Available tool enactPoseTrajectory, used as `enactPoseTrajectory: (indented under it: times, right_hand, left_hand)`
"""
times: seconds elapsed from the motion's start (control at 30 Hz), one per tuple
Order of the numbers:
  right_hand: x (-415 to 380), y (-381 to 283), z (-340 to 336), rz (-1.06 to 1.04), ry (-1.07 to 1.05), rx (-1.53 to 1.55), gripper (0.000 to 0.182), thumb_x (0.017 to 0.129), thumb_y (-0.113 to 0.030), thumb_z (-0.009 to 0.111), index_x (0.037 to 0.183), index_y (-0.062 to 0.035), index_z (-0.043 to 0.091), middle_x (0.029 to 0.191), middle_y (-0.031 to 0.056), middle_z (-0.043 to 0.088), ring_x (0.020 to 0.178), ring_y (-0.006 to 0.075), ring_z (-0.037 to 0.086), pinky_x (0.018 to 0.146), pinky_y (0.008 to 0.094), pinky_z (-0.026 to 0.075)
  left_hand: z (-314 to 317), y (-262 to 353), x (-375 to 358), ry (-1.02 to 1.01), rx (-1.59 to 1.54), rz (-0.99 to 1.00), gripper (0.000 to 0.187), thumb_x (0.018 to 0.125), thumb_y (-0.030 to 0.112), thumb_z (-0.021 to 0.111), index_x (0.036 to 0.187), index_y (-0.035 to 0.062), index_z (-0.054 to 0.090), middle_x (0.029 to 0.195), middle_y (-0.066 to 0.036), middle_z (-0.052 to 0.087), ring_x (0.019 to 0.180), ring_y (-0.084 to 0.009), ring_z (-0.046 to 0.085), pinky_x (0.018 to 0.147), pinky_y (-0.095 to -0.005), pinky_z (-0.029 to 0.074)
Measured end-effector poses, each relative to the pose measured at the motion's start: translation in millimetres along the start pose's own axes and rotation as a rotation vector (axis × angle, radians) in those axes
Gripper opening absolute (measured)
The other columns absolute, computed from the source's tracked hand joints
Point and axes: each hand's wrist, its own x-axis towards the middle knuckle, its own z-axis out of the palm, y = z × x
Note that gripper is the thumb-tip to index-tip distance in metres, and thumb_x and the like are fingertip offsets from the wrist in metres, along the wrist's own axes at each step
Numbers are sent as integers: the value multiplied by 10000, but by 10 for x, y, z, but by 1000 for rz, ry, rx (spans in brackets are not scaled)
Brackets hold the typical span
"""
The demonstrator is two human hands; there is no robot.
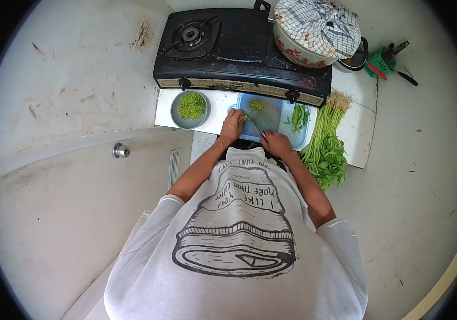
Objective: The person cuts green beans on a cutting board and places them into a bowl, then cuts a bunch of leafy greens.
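My right hand (276, 144) is closed round the handle of a knife (255, 124), whose blade points up and left over the blue cutting board (276, 106). At the board's left edge, my left hand (232, 126) is closed on green stalks (243, 117), close to the blade tip. A small heap of chopped green pieces (256, 105) lies on the board above the blade. Loose green leaves (299, 117) rest on the board's right part. To the left, a grey bowl (173, 113) holds more chopped green pieces (191, 106).
A black gas stove (239, 40) stands behind the board. A large flowered pot (297, 53) covered with a checked cloth (319, 26) sits on its right side. A bunch of leafy greens (327, 138) hangs over the counter edge. Farther right is a green basket (380, 61) with utensils.
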Motion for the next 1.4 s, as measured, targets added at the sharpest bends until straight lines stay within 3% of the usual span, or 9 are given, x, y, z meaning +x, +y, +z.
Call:
enactPoseTrajectory:
  times: [0.43, 0.73, 0.93, 1.13, 1.4]
  right_hand:
    - [-18, -65, -2, -16, 56, -20, 360, 981, -362, 582, 995, -10, 651, 810, 269, 706, 763, 458, 706, 731, 555, 573]
    - [199, -195, 101, -53, 117, -114, 376, 1025, -329, 514, 972, 21, 640, 793, 246, 720, 738, 435, 718, 705, 531, 576]
    - [292, -240, 163, -66, 165, -215, 347, 997, -285, 517, 865, -2, 669, 765, 215, 730, 722, 367, 744, 672, 492, 595]
    - [30, -67, 219, -88, 161, -179, 322, 988, -264, 517, 860, -7, 663, 748, 225, 723, 691, 374, 738, 650, 484, 593]
    - [355, -239, 150, -74, 152, -161, 346, 987, -273, 514, 916, 24, 678, 806, 249, 728, 750, 395, 739, 708, 506, 593]
  left_hand:
    - [-26, 46, -33, 43, 53, -1, 156, 869, 18, 664, 1017, 39, 623, 981, -181, 570, 895, -424, 630, 792, -500, 521]
    - [-21, 86, -72, 50, 85, -48, 165, 879, 47, 646, 1044, 50, 643, 1006, -170, 574, 905, -423, 629, 796, -505, 521]
    - [-10, 90, -83, 80, 81, -34, 164, 875, 42, 644, 1039, 49, 646, 1014, -171, 589, 909, -427, 635, 791, -506, 529]
    - [-4, 139, -113, 113, 106, -26, 152, 886, 52, 647, 1038, 50, 646, 1010, -163, 610, 909, -427, 643, 789, -505, 532]
    - [2, 116, -123, 118, 126, -7, 118, 893, 62, 666, 1009, 53, 650, 1005, -148, 623, 908, -409, 650, 777, -490, 531]
